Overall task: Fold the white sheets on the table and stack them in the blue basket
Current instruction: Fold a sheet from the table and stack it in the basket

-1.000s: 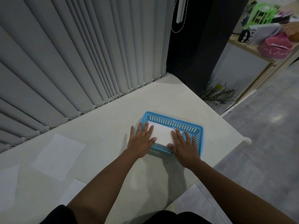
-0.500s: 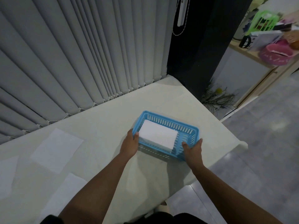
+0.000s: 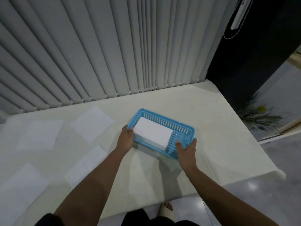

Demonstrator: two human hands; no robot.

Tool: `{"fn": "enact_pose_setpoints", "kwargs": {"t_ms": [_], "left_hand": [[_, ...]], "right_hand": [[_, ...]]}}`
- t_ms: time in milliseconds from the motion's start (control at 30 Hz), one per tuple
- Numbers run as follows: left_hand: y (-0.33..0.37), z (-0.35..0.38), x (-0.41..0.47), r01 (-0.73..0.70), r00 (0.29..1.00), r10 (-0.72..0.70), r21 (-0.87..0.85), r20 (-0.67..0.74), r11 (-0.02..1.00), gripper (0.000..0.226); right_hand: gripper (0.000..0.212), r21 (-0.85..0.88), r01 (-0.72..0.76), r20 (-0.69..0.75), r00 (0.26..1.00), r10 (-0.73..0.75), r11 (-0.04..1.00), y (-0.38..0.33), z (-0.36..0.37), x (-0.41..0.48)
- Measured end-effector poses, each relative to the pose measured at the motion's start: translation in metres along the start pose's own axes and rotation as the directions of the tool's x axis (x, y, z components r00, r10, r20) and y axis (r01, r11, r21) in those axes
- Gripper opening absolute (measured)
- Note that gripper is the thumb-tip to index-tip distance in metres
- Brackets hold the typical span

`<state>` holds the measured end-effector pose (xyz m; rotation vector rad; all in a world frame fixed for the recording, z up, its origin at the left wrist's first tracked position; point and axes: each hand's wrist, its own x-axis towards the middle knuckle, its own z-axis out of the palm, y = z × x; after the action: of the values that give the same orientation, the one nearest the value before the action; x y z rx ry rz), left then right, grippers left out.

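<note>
Since the earlier moment, the view had swung left, bringing more loose sheets into sight, while both hands kept their grip on the basket's two ends.

A wall of pale grey vertical fabric blinds (image 3: 97, 51) filled the upper part of the view. Below it lay a wide table covered in a cream cloth (image 3: 203, 111), its right edge dropping to a glossy grey tiled floor (image 3: 280, 168). Flat white rectangular paper sheets (image 3: 92, 123) lay unfolded on the left half of the table, well apart from the basket.

Near the middle of the table sat a light blue slotted plastic rectangular basket (image 3: 166, 120), turned at a slant. Inside it, against its left end, was a neat stack of folded white sheets (image 3: 152, 133), rising about level with the rim.

The person's left hand (image 3: 125, 139) wrapped around the basket's left end, thumb over the rim beside the stack, fingers curled closed on the wall. The right hand (image 3: 186, 150) clasped the near right corner, thumb hooked inside, fingers closed around the outside.
</note>
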<state>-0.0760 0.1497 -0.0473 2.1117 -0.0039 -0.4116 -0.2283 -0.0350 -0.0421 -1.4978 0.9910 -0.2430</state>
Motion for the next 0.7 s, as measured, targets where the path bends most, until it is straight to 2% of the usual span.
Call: {"fn": "enact_pose_setpoints", "kwargs": {"t_ms": [100, 200, 433, 533, 633, 700], "left_hand": [[-0.018, -0.029, 0.002, 0.009, 0.999, -0.009, 0.007, -0.047, 1.000, 0.042], [-0.033, -0.052, 0.008, 0.060, 0.997, -0.060, 0.003, -0.047, 0.998, 0.042], [-0.053, -0.079, 0.013, 0.116, 0.992, -0.112, -0.081, 0.060, 0.990, 0.040], [-0.056, -0.089, 0.012, 0.093, 0.991, -0.091, -0.009, 0.101, 0.996, 0.043], [-0.062, -0.102, 0.007, 0.013, 0.990, -0.037, 0.165, 0.138, 0.986, 0.052], [-0.069, -0.113, 0.001, -0.068, 0.990, 0.035, 0.240, 0.137, 0.968, 0.053]], "right_hand": [[0.090, -0.012, 0.016, 0.053, 0.998, -0.015, 1.000, 0.001, 0.031, -0.016], [0.096, -0.020, 0.021, 0.045, 0.999, -0.021, 1.000, 0.007, 0.054, -0.033], [0.102, -0.051, 0.009, 0.007, 1.000, -0.008, 0.999, 0.021, 0.081, -0.061], [0.103, -0.090, 0.008, -0.036, 0.999, -0.011, 0.996, 0.021, 0.089, -0.066], [0.103, -0.285, 0.040, -0.098, 0.993, -0.070, 0.958, 0.019, 0.093, -0.072], [0.100, -0.509, 0.094, -0.128, 0.975, -0.183, 0.855, 0.018, 0.096, -0.080]]}}
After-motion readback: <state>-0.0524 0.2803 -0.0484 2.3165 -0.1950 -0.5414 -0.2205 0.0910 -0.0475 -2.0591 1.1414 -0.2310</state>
